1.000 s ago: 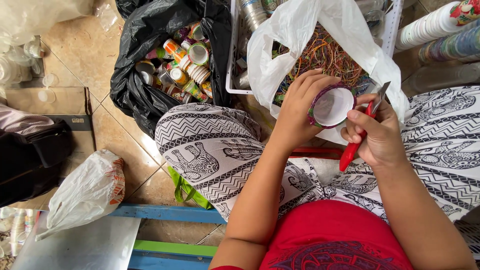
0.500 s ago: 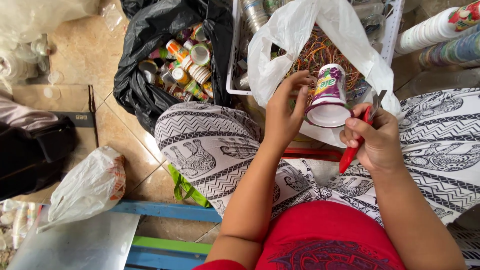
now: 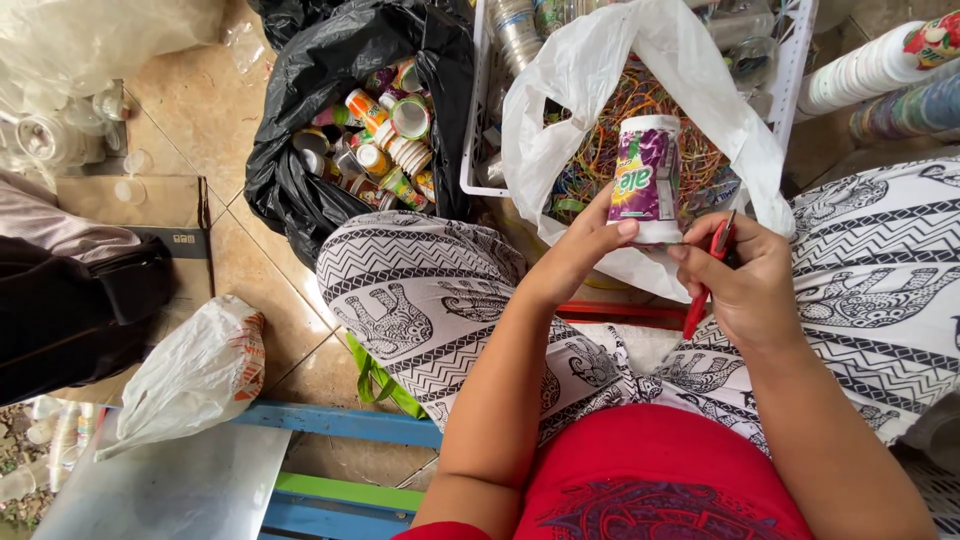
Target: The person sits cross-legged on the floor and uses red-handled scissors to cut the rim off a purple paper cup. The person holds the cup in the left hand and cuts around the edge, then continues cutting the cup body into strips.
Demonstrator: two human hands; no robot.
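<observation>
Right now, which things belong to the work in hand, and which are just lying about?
In hand:
left hand on purple plastic cup
right hand with red-handled cutter
white bag of coloured strips
black bag of cups

Lying about:
small white bag
dark backpack
stacked cups

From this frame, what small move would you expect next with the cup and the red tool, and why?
Probably bringing the blade of the red-handled cutter in the right hand to the purple-labelled cup. The left hand holds the cup upright over the white bag of coloured strips, and the tool sits just beside the cup's lower rim, not visibly cutting yet.
</observation>
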